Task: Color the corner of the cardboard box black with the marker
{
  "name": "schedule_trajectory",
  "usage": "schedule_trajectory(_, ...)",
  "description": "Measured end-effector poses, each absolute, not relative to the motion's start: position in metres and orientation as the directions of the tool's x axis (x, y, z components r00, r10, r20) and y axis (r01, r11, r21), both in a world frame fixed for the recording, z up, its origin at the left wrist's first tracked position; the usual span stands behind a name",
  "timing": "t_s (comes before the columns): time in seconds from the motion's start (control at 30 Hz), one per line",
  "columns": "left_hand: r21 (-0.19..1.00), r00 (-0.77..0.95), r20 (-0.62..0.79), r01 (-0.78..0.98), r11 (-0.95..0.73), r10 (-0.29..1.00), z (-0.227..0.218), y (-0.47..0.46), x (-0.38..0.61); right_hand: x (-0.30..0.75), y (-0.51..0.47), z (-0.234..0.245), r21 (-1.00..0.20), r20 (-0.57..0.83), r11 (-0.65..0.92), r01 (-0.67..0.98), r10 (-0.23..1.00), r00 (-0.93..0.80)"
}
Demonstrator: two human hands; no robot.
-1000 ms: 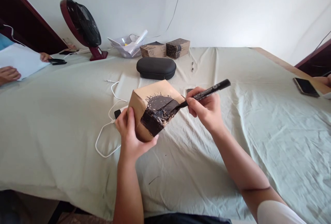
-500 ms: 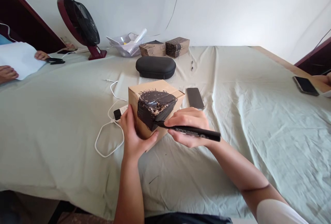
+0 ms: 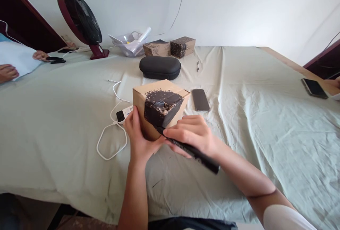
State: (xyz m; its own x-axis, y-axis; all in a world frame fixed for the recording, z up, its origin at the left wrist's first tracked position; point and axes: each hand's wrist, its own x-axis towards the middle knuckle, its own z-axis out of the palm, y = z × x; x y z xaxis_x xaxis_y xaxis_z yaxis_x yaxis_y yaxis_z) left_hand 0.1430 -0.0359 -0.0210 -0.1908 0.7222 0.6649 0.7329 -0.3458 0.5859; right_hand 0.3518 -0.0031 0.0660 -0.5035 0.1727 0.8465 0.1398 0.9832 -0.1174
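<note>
Hands (image 3: 195, 134) hold cardboard box (image 3: 163, 108) — and slim marker (image 3: 195, 153)

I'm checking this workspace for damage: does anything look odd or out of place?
Yes: the cardboard box in the left hand has a blackened corner with pale, ragged flecks, so it looks scuffed or unevenly covered. A short dark line on the tablecloth near the person also stands out; stain or loose strand, I cannot tell.
</note>
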Motion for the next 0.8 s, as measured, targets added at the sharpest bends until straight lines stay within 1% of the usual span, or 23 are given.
schedule_trajectory(0.07, 0.555, -0.232, 0.694, 0.776, -0.301, 0.681, -0.019, -0.038, 0.153, 0.350, -0.013, 0.071, -0.007, 0.814, 0.963, 0.268, 0.162, -0.559)
schedule_trajectory(0.1, 0.533, -0.249, 0.712, 0.800, -0.275, 0.656, -0.018, -0.038, 0.158, 0.349, -0.017, 0.073, 0.023, 0.798, 0.948, 0.318, 0.174, -0.576)
schedule_trajectory(0.13, 0.510, -0.259, 0.729, 0.823, -0.251, 0.634, -0.017, -0.039, 0.162, 0.349, -0.020, 0.074, 0.032, 0.787, 0.934, 0.355, 0.196, -0.585)
schedule_trajectory(0.2, 0.478, -0.266, 0.752, 0.850, -0.222, 0.603, -0.016, -0.039, 0.167, 0.348, -0.023, 0.076, 0.006, 0.783, 0.922, 0.387, 0.236, -0.575)
schedule_trajectory(0.27, 0.488, -0.285, 0.743, 0.850, -0.198, 0.605, -0.016, -0.039, 0.167, 0.349, -0.022, 0.076, -0.031, 0.803, 0.927, 0.375, 0.246, -0.542)
schedule_trajectory(0.37, 0.542, -0.341, 0.709, 0.824, -0.167, 0.618, -0.015, -0.038, 0.163, 0.352, -0.016, 0.073, -0.075, 0.836, 0.931, 0.358, 0.254, -0.487)
schedule_trajectory(0.43, 0.569, -0.357, 0.697, 0.804, -0.175, 0.622, -0.015, -0.039, 0.161, 0.355, -0.009, 0.071, -0.121, 0.850, 0.937, 0.328, 0.268, -0.453)
schedule_trajectory(0.53, 0.600, -0.348, 0.687, 0.767, -0.228, 0.638, -0.015, -0.040, 0.158, 0.355, 0.001, 0.067, -0.186, 0.867, 0.962, 0.198, 0.255, -0.428)
schedule_trajectory(0.6, 0.623, -0.340, 0.679, 0.736, -0.265, 0.651, -0.016, -0.040, 0.154, 0.354, 0.006, 0.064, -0.199, 0.877, 0.972, 0.123, 0.232, -0.421)
schedule_trajectory(0.67, 0.662, -0.328, 0.654, 0.685, -0.305, 0.682, -0.019, -0.040, 0.150, 0.353, 0.010, 0.062, -0.215, 0.887, 0.972, 0.098, 0.236, -0.396)
schedule_trajectory(0.8, 0.753, -0.273, 0.586, 0.530, -0.389, 0.763, -0.022, -0.038, 0.139, 0.355, 0.012, 0.063, -0.291, 0.892, 0.950, 0.109, 0.311, -0.328)
